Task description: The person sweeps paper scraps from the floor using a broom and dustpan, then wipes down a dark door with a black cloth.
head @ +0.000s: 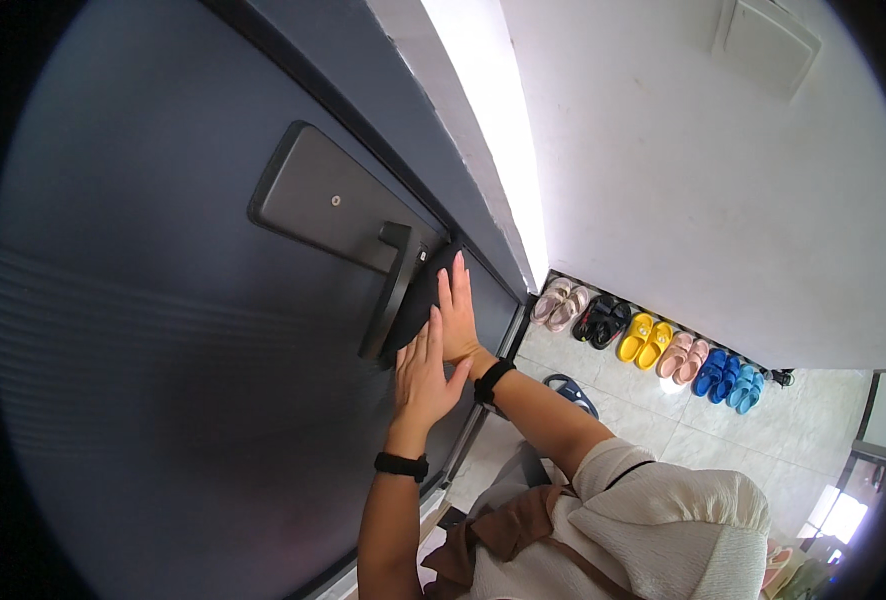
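A dark door [188, 337] with a grey lock plate [323, 195] and a lever handle [394, 300] fills the left of the head view. Beside the handle, a black item [424, 292], its kind unclear, lies partly under my hands. My left hand [424, 375] rests flat against it, fingers extended and thumb out to the side. Just right of it and a little higher, my right hand [456, 319] is also flat, fingers extended towards the lock plate's lower end. Neither hand is closed around anything, and the palms are hidden. Each wrist bears a black band.
A row of sandals and clogs [645, 341] stands on the tiled floor along the white wall [675, 187]. A dark blue slipper [572, 394] lies nearer the door. The door frame [443, 112] runs up beside the lock. A white cover [769, 41] is on the wall.
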Available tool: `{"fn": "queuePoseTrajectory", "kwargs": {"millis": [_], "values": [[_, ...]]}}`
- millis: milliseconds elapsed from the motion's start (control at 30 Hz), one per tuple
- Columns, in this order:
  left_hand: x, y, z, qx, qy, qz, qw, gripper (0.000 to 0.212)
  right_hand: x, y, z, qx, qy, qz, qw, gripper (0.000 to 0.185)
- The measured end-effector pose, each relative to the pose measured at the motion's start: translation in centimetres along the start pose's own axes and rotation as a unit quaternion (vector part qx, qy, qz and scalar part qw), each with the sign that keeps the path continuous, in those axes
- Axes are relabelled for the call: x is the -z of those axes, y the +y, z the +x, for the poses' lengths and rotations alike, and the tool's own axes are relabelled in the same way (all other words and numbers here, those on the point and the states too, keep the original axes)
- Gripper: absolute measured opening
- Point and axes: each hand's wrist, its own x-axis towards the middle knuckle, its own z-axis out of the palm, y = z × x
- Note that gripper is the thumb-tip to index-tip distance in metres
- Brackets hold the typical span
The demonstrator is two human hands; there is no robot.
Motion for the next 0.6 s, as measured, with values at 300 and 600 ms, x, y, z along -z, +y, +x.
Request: {"fn": "queuePoseTrajectory", "kwargs": {"millis": [300, 600], "values": [[-2.1, -2.0, -0.6, 0.008, -0.036, 0.007, 0.999, 0.078, 0.1, 0.0, -3.1, -0.144, -0.065, 0.042, 0.986, 0.067], [-1.9, 2.7, 0.4, -0.027, -0.025, -0.039, 0.999, 0.075, 4.4, 0.5, -3.0, -0.200, -0.079, 0.169, 0.962, 0.066]]}}
